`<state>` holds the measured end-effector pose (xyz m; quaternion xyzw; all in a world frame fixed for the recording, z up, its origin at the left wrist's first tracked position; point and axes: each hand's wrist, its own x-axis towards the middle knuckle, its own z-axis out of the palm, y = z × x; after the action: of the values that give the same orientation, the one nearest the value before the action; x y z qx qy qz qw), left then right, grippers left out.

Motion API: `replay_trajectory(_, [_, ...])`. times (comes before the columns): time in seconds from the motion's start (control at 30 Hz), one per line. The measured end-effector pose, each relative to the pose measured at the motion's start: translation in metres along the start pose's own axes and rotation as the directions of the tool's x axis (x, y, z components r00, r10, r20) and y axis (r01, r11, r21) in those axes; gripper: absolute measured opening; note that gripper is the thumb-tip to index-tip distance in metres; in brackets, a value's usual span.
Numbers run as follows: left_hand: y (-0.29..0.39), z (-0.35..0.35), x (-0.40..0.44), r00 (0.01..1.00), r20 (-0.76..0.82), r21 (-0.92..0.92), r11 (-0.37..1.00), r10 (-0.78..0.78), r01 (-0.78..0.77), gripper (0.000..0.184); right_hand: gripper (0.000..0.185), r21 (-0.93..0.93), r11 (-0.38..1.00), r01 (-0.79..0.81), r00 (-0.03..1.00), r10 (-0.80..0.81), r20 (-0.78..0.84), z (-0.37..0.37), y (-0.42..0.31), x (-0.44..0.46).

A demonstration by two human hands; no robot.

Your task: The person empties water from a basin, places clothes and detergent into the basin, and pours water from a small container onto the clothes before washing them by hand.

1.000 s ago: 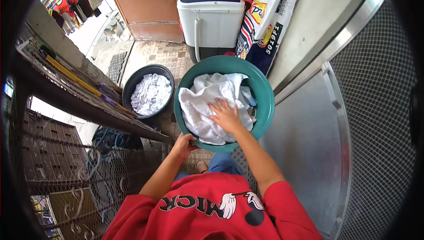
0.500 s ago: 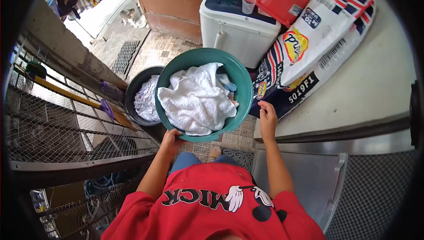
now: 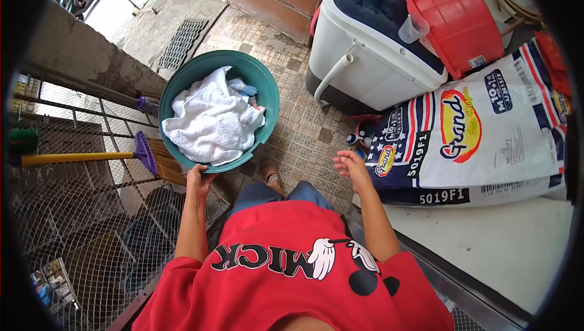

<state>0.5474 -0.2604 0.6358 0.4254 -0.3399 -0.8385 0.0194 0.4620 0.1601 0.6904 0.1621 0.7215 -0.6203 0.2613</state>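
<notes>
My left hand (image 3: 199,179) grips the near rim of a green basin (image 3: 272,97), its thumb over the edge. A white towel (image 3: 213,118) lies bunched in the basin, with small blue and pink cloth pieces (image 3: 246,89) beside it at the right. My right hand (image 3: 353,170) is held in the air to the right of the basin, fingers apart and empty, near a large printed Grand sack (image 3: 468,130).
A white washing machine (image 3: 377,39) stands ahead, with a red basin (image 3: 453,17) and a clear cup (image 3: 413,28) on top. Wire mesh and a yellow-handled broom (image 3: 79,158) are at the left. Tiled floor (image 3: 298,112) runs between, with a black mat (image 3: 184,44) further off.
My right hand has left the towel and moved right. The green basin has shifted left in view with my left hand, and the dark basin of white cloth is no longer visible. The view has turned right.
</notes>
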Motion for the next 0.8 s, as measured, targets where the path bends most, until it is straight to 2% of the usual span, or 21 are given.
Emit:
replay_trajectory(0.03, [0.006,0.005,0.007,0.999,-0.015,0.035,0.999,0.035,-0.035,0.032,0.019,0.046,0.998,-0.049,0.999,0.048,0.012,0.002,-0.001,0.013])
replay_trajectory(0.1, [0.017,0.016,0.018,0.999,-0.04,0.075,0.997,0.01,-0.007,0.032,0.022,0.016,0.997,-0.08,0.995,0.079,0.057,0.013,-0.01,0.041])
replay_trajectory(0.13, [0.019,-0.031,0.044,1.0,-0.003,0.003,1.0,-0.015,0.015,0.03,0.023,-0.063,0.997,-0.054,0.998,0.054,0.01,0.067,-0.01,0.035])
replay_trajectory(0.17, [0.02,-0.03,0.053,0.999,-0.023,-0.006,0.999,-0.048,0.048,0.029,0.024,-0.065,0.995,-0.07,0.997,0.072,0.03,0.076,-0.013,0.048])
replay_trajectory(0.2, [0.014,-0.02,0.054,0.999,-0.03,0.013,0.999,-0.043,0.044,0.028,0.033,-0.017,0.995,-0.097,0.993,0.097,0.065,0.077,-0.018,0.059])
replay_trajectory(0.23, [0.005,-0.007,0.05,0.998,-0.042,0.032,0.998,-0.043,0.044,0.028,0.033,-0.021,0.992,-0.122,0.988,0.123,0.094,0.075,-0.023,0.068])
replay_trajectory(0.3, [-0.016,0.009,0.056,0.987,-0.074,-0.02,0.99,-0.14,0.138,0.03,0.047,-0.07,0.982,-0.178,0.967,0.187,0.173,0.079,-0.032,0.086])
replay_trajectory(0.33, [-0.03,0.01,0.062,0.981,-0.03,-0.041,0.981,-0.191,0.19,0.032,0.047,-0.088,0.979,-0.184,0.962,0.197,0.19,0.08,-0.038,0.094])
replay_trajectory(0.4, [-0.051,0.017,0.064,0.98,-0.031,-0.101,0.976,-0.196,0.192,0.039,0.064,-0.099,0.967,-0.236,0.936,0.253,0.244,0.093,-0.048,0.105])
replay_trajectory(0.43, [-0.065,0.027,0.063,0.978,-0.032,-0.127,0.971,-0.208,0.202,0.041,0.064,-0.127,0.964,-0.234,0.927,0.26,0.27,0.085,-0.052,0.118])
replay_trajectory(0.5, [-0.088,0.043,0.052,0.979,-0.066,-0.162,0.97,-0.195,0.183,0.035,0.074,-0.192,0.951,-0.241,0.941,0.277,0.194,0.075,-0.051,0.143])
replay_trajectory(0.53, [-0.1,0.05,0.048,0.971,-0.102,-0.193,0.962,-0.216,0.194,0.039,0.077,-0.2,0.939,-0.279,0.926,0.318,0.203,0.067,-0.053,0.155])
replay_trajectory(0.57, [-0.109,0.056,0.044,0.958,-0.103,-0.262,0.936,-0.268,0.234,0.044,0.077,-0.223,0.935,-0.277,0.921,0.324,0.215,0.061,-0.057,0.164])
replay_trajectory(0.67, [-0.144,0.05,0.035,0.959,-0.117,-0.36,0.911,-0.258,0.201,0.043,0.058,-0.315,0.923,-0.22,0.958,0.266,0.109,0.057,-0.062,0.179])
replay_trajectory(0.7, [-0.16,0.051,0.03,0.948,-0.149,-0.405,0.892,-0.283,0.202,0.044,0.058,-0.344,0.914,-0.217,0.952,0.276,0.131,0.044,-0.059,0.188])
replay_trajectory(0.77, [-0.192,0.049,0.022,0.928,-0.2,-0.494,0.85,-0.314,0.181,0.044,0.043,-0.468,0.879,-0.087,0.954,0.208,0.214,0.03,-0.057,0.206])
replay_trajectory(0.8, [-0.206,0.048,0.018,0.91,-0.223,-0.545,0.819,-0.349,0.18,0.044,0.03,-0.49,0.868,-0.078,0.962,0.194,0.191,0.027,-0.055,0.21])
